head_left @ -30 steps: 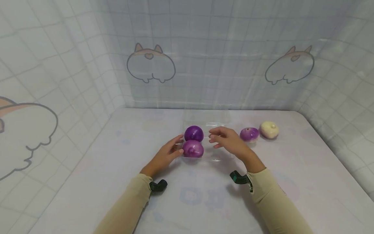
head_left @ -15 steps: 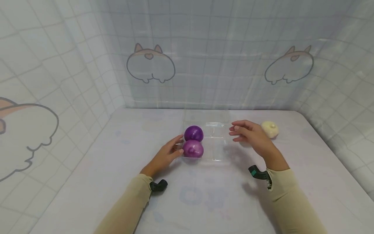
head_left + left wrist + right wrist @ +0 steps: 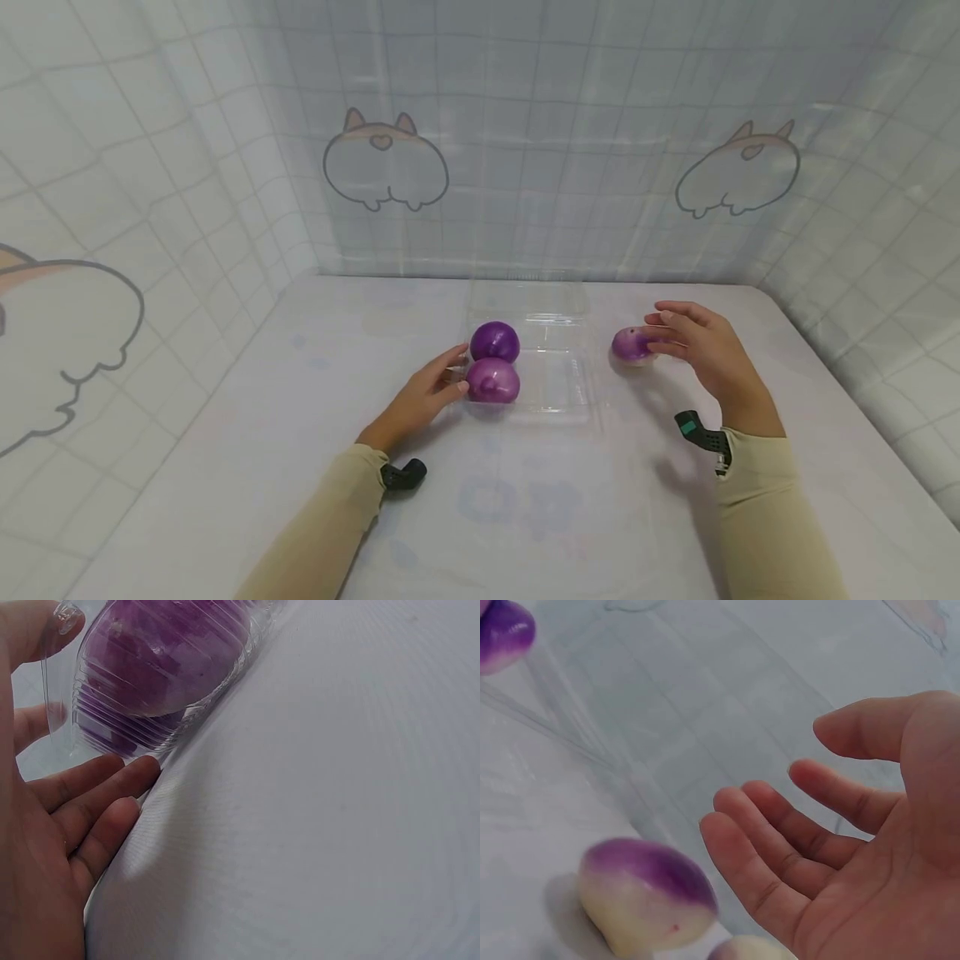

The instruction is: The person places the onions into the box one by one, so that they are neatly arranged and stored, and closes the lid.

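Note:
Two round purple turnip-like vegetables, the far one [image 3: 495,342] darker than the near one [image 3: 492,381], sit in the left side of an open clear plastic box [image 3: 555,379]. My left hand [image 3: 420,400] rests against the box's left wall with relaxed, spread fingers; the left wrist view shows fingertips at its ribbed plastic side [image 3: 135,739]. My right hand [image 3: 701,350] hovers right of the box, fingers loosely bent and holding nothing. Its fingertips overlap a purple-and-cream turnip [image 3: 630,346] in the head view. A paler turnip [image 3: 746,949] peeks in at the right wrist view's bottom edge.
The box's clear lid [image 3: 528,298] lies folded back toward the rear wall. A pale cloth [image 3: 360,325] covers the table, and tile-patterned sheeting [image 3: 540,167] with animal drawings encloses the back and sides.
My right hand has moved from over the box to the right, past the purple-and-cream turnip, and now hides the paler one in the head view. The left hand has stayed at the box.

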`<control>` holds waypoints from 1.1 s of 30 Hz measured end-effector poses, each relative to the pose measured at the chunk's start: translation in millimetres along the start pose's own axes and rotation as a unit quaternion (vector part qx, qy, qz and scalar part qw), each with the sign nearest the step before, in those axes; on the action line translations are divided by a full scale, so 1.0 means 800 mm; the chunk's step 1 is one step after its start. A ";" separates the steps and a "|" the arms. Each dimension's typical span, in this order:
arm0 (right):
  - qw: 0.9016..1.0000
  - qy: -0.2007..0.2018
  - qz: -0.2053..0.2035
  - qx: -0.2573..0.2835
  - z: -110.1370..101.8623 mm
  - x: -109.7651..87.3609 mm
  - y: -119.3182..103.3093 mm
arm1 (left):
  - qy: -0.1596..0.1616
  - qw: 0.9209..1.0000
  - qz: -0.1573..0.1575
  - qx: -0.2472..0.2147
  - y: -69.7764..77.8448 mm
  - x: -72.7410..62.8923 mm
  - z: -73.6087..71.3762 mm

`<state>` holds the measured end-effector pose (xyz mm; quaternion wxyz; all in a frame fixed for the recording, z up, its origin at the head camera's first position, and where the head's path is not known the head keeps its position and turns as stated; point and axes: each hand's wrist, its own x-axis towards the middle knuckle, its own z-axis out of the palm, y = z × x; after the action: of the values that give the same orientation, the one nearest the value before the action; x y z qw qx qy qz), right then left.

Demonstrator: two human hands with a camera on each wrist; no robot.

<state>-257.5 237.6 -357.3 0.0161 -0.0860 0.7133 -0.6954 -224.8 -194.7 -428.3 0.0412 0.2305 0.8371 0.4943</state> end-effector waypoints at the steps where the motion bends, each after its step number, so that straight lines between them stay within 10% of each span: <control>1: 1.000 0.004 0.001 0.007 -0.003 -0.001 0.000 | 0.002 1.000 0.001 0.000 -0.007 0.002 0.001; 19: 0.993 0.030 0.023 0.114 -0.039 -0.004 0.018 | 0.017 1.000 0.000 0.010 -0.032 0.006 0.004; 33: 0.998 0.031 0.046 -0.008 -0.048 -0.006 0.040 | 0.014 1.000 0.003 0.015 -0.031 0.006 0.006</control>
<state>-261.2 276.6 -388.6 0.0252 -0.0314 0.7222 -0.6905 -236.4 -199.1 -450.7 0.0244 0.2263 0.8444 0.4849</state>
